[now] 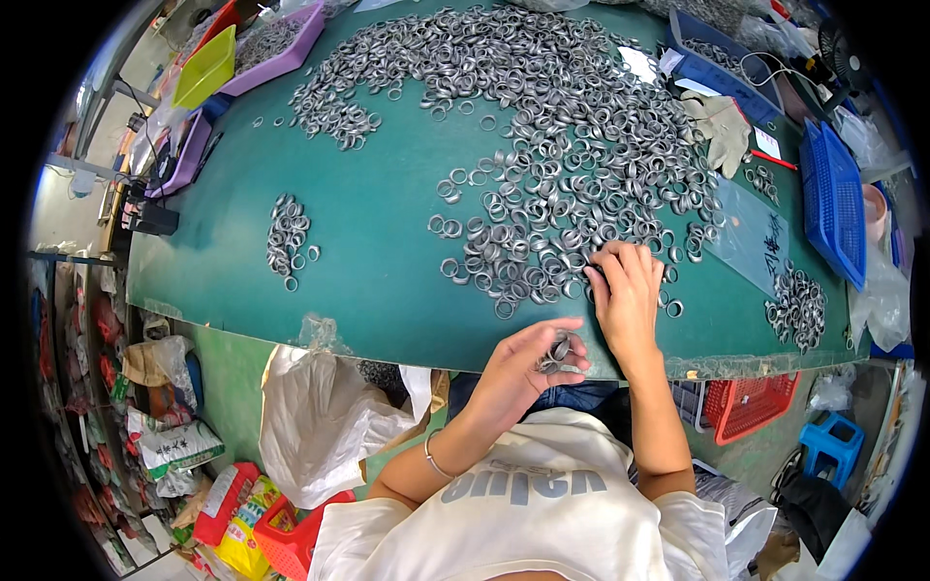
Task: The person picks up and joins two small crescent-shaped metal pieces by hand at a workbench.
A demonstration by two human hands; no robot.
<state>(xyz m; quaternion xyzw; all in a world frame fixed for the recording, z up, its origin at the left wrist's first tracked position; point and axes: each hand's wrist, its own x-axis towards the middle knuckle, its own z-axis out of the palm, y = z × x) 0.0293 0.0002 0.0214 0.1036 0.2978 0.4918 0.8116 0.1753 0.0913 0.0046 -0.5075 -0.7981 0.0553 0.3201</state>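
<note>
A wide heap of grey metal rings (pixel 581 160) spreads over the green table (pixel 223 198). My left hand (pixel 528 368), just past the table's near edge, is cupped around a few metal rings (pixel 555 354) that show between thumb and fingers. At the near edge of the heap, my right hand (pixel 628 295) reaches down with its fingers bent and held together. Its fingertips touch down among the rings, and what they pinch, if anything, is hidden. One smaller group of rings (pixel 288 237) lies to the left, another ring pile (pixel 796 310) near the right corner.
Blue baskets (pixel 835 203) and a grey work glove (pixel 722 131) lie along the right side. A clear plastic sheet (pixel 751 237) rests beside the heap. Purple (pixel 281 48) and yellow bins (pixel 205 70) stand far left. Below the edge are a white sack (pixel 320 426) and a red basket (pixel 751 405).
</note>
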